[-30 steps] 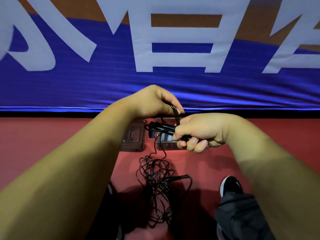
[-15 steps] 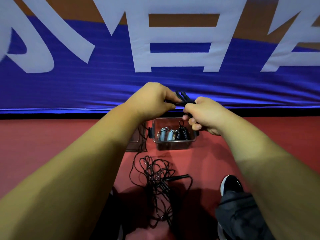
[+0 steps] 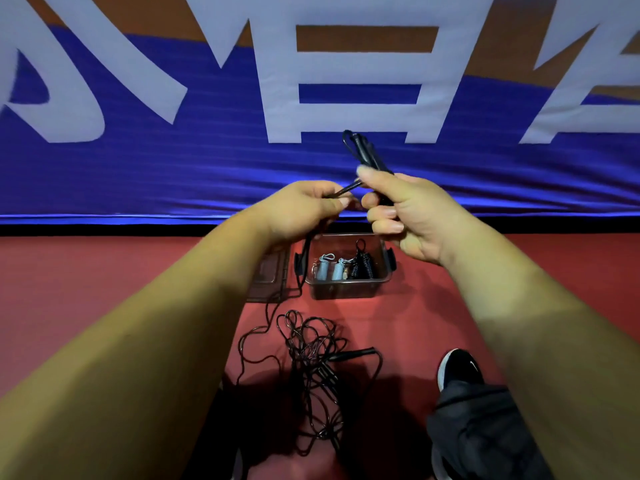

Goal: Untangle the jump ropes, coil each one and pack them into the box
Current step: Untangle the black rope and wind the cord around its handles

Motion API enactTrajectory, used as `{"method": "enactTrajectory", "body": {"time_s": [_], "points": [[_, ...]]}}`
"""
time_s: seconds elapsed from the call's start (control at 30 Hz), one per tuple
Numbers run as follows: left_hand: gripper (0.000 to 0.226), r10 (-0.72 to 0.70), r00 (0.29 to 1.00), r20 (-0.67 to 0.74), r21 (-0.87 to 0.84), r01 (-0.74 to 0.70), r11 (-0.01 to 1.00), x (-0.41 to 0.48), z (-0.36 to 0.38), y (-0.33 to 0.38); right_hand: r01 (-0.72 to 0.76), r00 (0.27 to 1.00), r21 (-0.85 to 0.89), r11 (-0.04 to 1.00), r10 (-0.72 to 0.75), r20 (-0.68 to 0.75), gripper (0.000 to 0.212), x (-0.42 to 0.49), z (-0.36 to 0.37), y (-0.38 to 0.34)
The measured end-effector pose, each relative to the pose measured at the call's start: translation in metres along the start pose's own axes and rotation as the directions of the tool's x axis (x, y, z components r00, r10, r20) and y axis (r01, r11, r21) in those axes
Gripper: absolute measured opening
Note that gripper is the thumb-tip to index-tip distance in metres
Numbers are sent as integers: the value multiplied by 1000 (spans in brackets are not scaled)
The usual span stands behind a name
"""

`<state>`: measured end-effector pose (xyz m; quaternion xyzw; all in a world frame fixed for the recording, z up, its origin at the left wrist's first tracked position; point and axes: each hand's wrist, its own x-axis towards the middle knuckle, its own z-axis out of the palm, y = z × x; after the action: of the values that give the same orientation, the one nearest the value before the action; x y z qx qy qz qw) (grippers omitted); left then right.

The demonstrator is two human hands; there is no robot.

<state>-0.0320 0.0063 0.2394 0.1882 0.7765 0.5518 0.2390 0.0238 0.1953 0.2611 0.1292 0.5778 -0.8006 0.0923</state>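
Note:
My right hand (image 3: 405, 216) grips two black jump-rope handles (image 3: 363, 152) that stick up and away from it. My left hand (image 3: 304, 209) pinches the thin black cord (image 3: 348, 188) just left of them. From the left hand the cord hangs down past the box to a tangled pile of black rope (image 3: 311, 368) on the red floor, with another black handle (image 3: 353, 354) lying in it. A clear plastic box (image 3: 346, 289) stands on the floor below my hands; it holds two pale coiled ropes (image 3: 329, 270) and a black coiled rope (image 3: 362, 266).
A dark lid (image 3: 268, 275) lies flat left of the box. A blue and white banner (image 3: 138, 174) runs along the wall behind. My black shoe (image 3: 457, 367) and dark trouser leg (image 3: 478, 431) are at the lower right, close to the rope pile.
Both hands rose from in front of the box to above it. The right hand turned so the handles point up, and the left hand slid along the cord.

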Motion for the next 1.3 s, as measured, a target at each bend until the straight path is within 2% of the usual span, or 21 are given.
{"method": "enactTrajectory", "body": {"time_s": [0.07, 0.17, 0.23, 0.3, 0.37, 0.5, 0.57, 0.67, 0.77, 0.83, 0.9, 1.0, 1.1, 1.17, 1.23, 1.3], "points": [[27, -11, 998, 58, -152, 19, 988, -1, -2, 6, -35, 999, 81, 996, 37, -15, 39, 0, -3, -4], [22, 53, 997, 60, -271, -35, 962, -4, -2, 10, -57, 997, 187, 981, 65, -38, 29, 0, -5, -7], [21, 70, 996, 59, -164, -59, 985, -8, -6, 10, -58, 997, 209, 976, 66, -32, 22, 0, -4, -8], [22, 21, 996, 82, 45, -24, 999, -12, -12, 12, -51, 998, 168, 984, 55, -21, 18, -3, -2, -7], [18, -38, 998, 44, 209, 28, 978, -14, -17, 14, -52, 999, 103, 993, 52, 8, 17, -6, 1, -6], [11, -46, 998, -47, 291, 58, 955, -15, -21, 14, -113, 979, -3, 994, 112, 173, 18, -15, 4, -3], [13, -22, 999, -40, 290, 33, 956, -15, -23, 11, -182, 934, -91, 979, 201, 294, 19, -20, 5, -3], [21, 45, 998, 34, 246, -52, 968, -16, -28, 11, -268, 822, -289, 919, 374, 428, 27, -29, 5, -1], [21, 4, 997, 71, 153, -15, 988, -21, -31, 18, -308, 715, -491, 815, 539, 445, 32, -34, 5, 0], [17, -3, 996, 91, 168, -13, 986, -22, -30, 24, -332, 681, -543, 771, 594, 427, 25, -34, 5, 1], [16, 31, 995, 95, 215, -51, 975, -24, -27, 31, -356, 700, -558, 750, 609, 372, 18, -32, 3, 2], [15, 121, 992, 39, 357, -127, 925, -23, -23, 43, -364, 795, -527, 768, 551, 253, 11, -21, 1, 8], [20, 174, 985, -10, 485, -147, 862, -21, -21, 50, -331, 909, -453, 828, 409, 83, 6, -7, -2, 14], [30, 180, 984, -1, 553, -149, 820, -21, -19, 51, -263, 960, -441, 858, 278, -31, 8, 1, -5, 17], [37, 179, 984, 14, 642, -146, 752, -20, -16, 50, -205, 979, -401, 893, 177, -105, 7, 5, -5, 17], [33, 149, 989, -6, 704, -101, 703, -18, -9, 47, -163, 984, -346, 924, 124, -132, 4, 6, -2, 15]]}}
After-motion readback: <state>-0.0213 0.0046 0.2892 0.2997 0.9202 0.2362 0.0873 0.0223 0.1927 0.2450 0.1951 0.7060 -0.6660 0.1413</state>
